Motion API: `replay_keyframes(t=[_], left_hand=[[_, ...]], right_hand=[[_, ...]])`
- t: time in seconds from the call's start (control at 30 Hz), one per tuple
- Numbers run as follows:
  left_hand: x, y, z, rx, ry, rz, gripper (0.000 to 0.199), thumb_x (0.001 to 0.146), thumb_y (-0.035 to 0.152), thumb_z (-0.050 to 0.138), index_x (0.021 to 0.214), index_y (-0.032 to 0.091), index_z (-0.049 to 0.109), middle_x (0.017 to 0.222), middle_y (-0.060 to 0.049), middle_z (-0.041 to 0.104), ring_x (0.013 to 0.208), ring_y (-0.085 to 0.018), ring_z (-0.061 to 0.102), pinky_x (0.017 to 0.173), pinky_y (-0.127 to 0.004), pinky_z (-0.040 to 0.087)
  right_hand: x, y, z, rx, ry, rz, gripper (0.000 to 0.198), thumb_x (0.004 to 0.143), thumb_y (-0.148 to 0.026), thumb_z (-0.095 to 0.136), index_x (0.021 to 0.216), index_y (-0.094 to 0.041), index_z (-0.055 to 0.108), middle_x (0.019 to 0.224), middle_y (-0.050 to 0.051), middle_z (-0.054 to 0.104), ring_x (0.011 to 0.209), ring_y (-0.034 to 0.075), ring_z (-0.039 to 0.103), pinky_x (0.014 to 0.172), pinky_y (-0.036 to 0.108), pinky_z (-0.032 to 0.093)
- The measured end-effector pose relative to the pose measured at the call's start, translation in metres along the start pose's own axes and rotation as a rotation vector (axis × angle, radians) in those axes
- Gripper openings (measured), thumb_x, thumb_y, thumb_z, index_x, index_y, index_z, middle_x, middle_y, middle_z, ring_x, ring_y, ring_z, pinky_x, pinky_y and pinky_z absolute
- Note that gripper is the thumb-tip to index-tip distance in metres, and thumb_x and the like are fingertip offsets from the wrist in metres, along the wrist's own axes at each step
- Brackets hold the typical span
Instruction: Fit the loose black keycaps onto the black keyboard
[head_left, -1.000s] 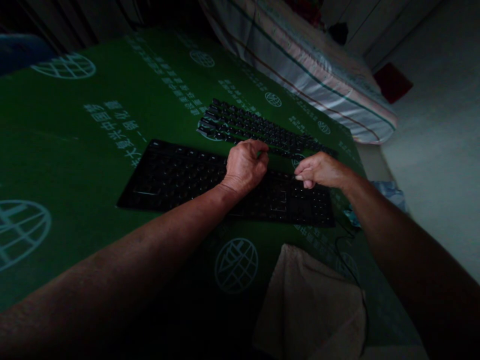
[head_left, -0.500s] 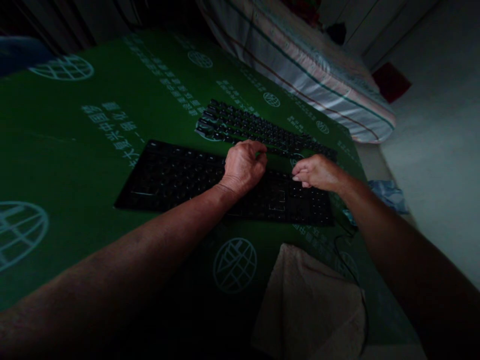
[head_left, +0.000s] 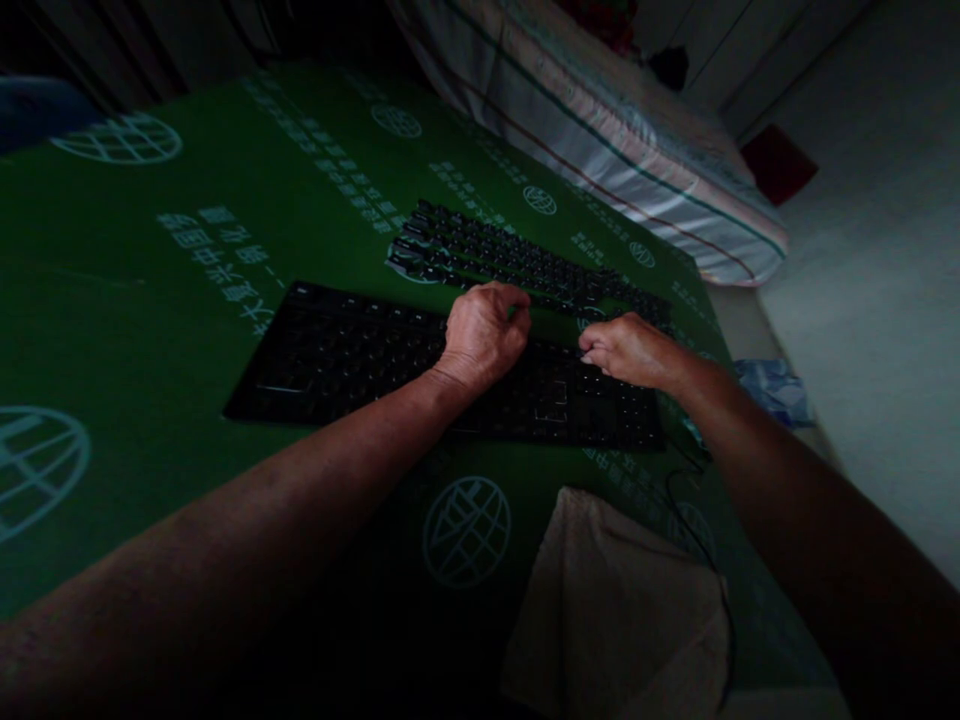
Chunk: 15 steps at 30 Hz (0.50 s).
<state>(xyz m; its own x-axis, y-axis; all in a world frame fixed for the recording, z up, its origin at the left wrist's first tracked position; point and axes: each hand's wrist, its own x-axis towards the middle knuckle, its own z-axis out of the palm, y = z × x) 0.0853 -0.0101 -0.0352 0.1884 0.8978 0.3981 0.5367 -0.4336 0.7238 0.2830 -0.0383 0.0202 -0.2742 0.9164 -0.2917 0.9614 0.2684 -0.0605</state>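
Note:
A black keyboard (head_left: pixel 345 345) lies across the green board, and many of its keys look stripped of their caps, though the dim light blurs this. Behind it, loose black keycaps (head_left: pixel 495 245) are laid out in rows. My left hand (head_left: pixel 487 330) is over the keyboard's back edge, fingers curled and closed beside the nearest keycaps; whatever they hold is hidden. My right hand (head_left: pixel 630 348) is closed in a pinch at the keyboard's upper right, above the small key cluster. Anything between those fingertips is too small to make out.
A beige cloth (head_left: pixel 622 610) lies in front of the keyboard, with a thin black cable (head_left: pixel 686 515) running along its right side. The green board (head_left: pixel 135 330) bears printed globes and lettering. Beyond it stands a bed with a striped cover (head_left: pixel 600 150).
The whole view has shifted slightly. Both hands stay at nearly the same spots, the right one's fingers moving only a little.

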Motion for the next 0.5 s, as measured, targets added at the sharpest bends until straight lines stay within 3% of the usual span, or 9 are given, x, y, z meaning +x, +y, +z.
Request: replay_keyframes(t=[0.23,0.5], left_hand=[[0.0,-0.003,0.002,0.054,-0.017,0.084,0.026,0.077,0.02,0.048,0.089,0.013,0.07,0.088,-0.006,0.069,0.085,-0.021,0.061,0.081,-0.035,0.05],[-0.012,0.008,0.003,0.226,-0.307,0.56,0.026,0.085,0.022,0.045,0.1,0.016,0.065,0.108,-0.009,0.062,0.107,-0.023,0.051,0.092,-0.037,0.045]], right_hand=[[0.002,-0.006,-0.003,-0.247,-0.048,-0.069,0.013,0.081,-0.015,0.051,0.078,-0.015,0.063,0.067,0.004,0.062,0.06,0.013,0.055,0.053,0.024,0.029],[0.001,-0.013,-0.005,-0.292,-0.029,-0.05,0.019,0.084,-0.014,0.046,0.085,-0.015,0.066,0.076,0.009,0.068,0.067,0.016,0.06,0.052,0.026,0.027]])
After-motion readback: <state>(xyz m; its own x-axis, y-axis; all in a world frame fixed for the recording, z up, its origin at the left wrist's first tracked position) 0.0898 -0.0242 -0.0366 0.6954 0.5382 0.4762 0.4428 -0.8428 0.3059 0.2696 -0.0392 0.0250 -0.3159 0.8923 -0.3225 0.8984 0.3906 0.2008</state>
